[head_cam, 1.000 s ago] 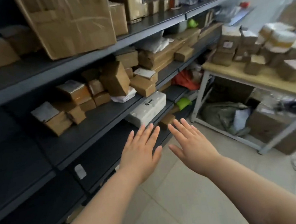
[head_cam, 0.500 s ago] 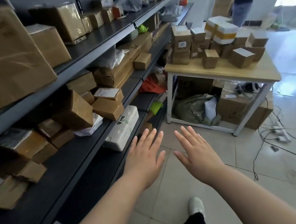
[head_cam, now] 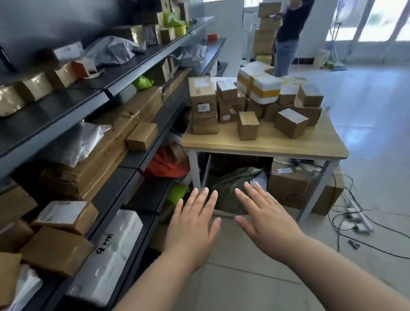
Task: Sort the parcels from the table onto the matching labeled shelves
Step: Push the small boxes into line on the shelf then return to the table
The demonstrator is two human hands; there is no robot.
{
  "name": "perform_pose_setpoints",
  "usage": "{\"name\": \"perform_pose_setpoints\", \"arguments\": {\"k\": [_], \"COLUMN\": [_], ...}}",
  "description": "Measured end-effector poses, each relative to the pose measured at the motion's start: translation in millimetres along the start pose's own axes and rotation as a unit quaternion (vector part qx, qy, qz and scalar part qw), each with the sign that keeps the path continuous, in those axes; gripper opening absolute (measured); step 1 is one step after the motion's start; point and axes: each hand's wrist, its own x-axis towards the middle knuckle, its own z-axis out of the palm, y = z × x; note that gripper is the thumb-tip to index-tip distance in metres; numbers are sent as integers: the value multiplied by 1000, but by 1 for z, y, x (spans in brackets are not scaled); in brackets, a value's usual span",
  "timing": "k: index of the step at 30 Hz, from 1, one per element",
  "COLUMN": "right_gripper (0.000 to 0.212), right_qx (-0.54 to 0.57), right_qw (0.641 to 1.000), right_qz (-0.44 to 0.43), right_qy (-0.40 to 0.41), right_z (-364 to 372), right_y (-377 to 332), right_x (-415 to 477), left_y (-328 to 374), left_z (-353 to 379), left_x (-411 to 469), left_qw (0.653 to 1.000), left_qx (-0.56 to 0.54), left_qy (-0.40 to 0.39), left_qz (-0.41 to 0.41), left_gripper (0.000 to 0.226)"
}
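A wooden table [head_cam: 268, 146] stands ahead, stacked with several cardboard parcels [head_cam: 247, 125] and white foam boxes with yellow tape [head_cam: 266, 89]. Dark metal shelves [head_cam: 52, 120] run along the left, loaded with brown boxes, grey bags and a long white foam box [head_cam: 108, 255]. My left hand [head_cam: 193, 229] and my right hand [head_cam: 265, 217] are stretched out side by side, palms down, fingers straight, holding nothing. Both hover over the floor, short of the table.
Under the table lie a green sack [head_cam: 235, 190] and a large carton [head_cam: 299, 188]. Cables and a power strip [head_cam: 358, 223] trail on the tiled floor at right. A person [head_cam: 288, 22] stands by stacked boxes at the back.
The view has swung right from the shelves toward the table, which now looks nearer. Both hands stay flat and empty, held in the same pose.
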Motion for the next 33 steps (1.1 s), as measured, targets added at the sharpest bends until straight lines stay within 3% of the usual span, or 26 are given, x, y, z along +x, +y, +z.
{"name": "perform_pose_setpoints", "arguments": {"k": [3,6,15,26,33], "right_gripper": [65,65,65,65,66], "right_qx": [-9,-15,-8,-6,24], "right_qw": [1000,999,996,985,976], "right_qz": [15,31,88,175,214], "right_qy": [6,10,-7,3,29], "right_z": [-20,-30,-40,-53,-50], "right_y": [54,97,173,233,256], "right_x": [36,60,124,285,385], "left_y": [27,52,74,29,-10], "left_z": [7,17,32,50,39], "left_x": [62,108,235,423,541], "left_qw": [1000,1000,999,992,992], "left_qx": [-11,-20,-24,-31,-18], "left_qy": [10,7,-15,-74,-43], "left_qz": [0,1,46,96,117], "left_gripper": [77,62,59,59,59]}}
